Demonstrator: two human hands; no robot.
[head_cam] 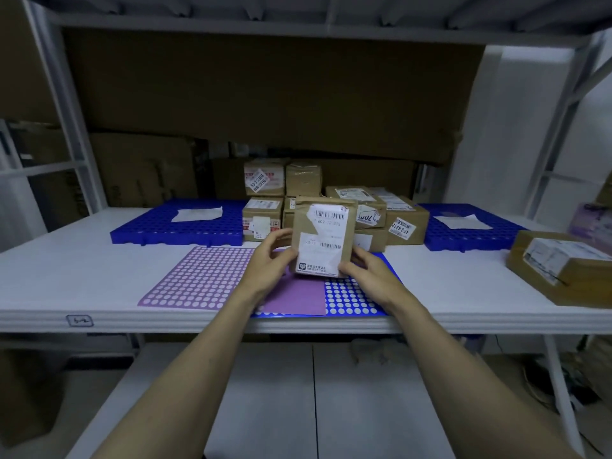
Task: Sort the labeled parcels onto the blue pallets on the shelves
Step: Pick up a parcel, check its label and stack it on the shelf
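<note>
parcel (pixel 323 238): brown cardboard, white label | gripped: left hand (pixel 270 260), right hand (pixel 367 273)

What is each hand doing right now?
Left hand: holds the labeled parcel by its left side.
Right hand: holds the same parcel at its lower right.

A purple sticker sheet (pixel 195 276) of pale dots lies flat near the front edge of the white shelf board (pixel 447 293), left of centre. A blue sticker sheet (pixel 354 298) of white dots lies just beside it toward the centre, reaching the front edge. A small handwritten tag (pixel 79 321) sits on the front edge near the left corner. Large flat cardboard sheets (pixel 265 94) stand along the back edge.
</note>
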